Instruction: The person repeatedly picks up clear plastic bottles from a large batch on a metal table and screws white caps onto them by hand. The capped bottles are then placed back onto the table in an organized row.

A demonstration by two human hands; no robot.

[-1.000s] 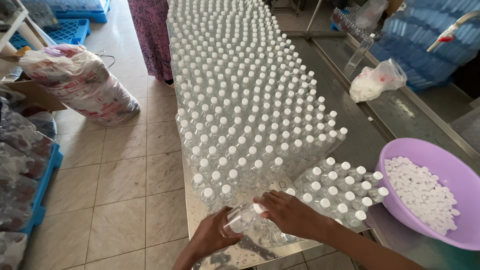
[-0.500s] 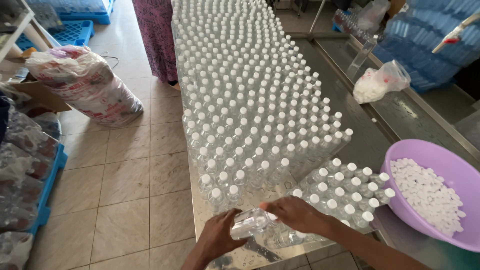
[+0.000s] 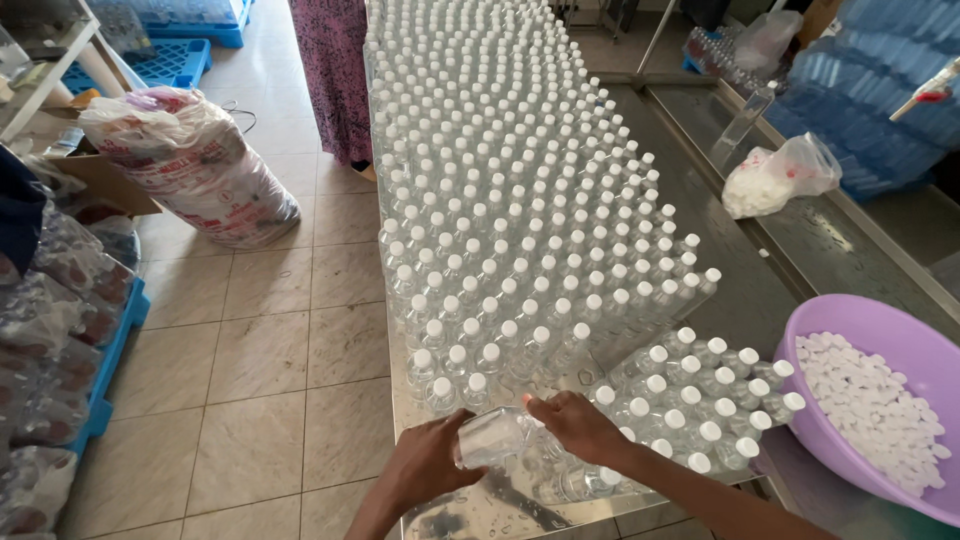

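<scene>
Both hands hold one clear bottle (image 3: 492, 437) tilted, bottom centre of frame.
Left hand (image 3: 425, 465) wraps its body, right hand (image 3: 572, 425) pinches its neck; a slip could topple the capped bottles (image 3: 500, 200) just above on the wet steel table (image 3: 480, 515).

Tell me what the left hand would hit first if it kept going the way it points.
The left hand points up and right, already touching the clear bottle held with the right hand. Past that, probably the nearest capped bottles on the table, though depth is unclear.
</scene>
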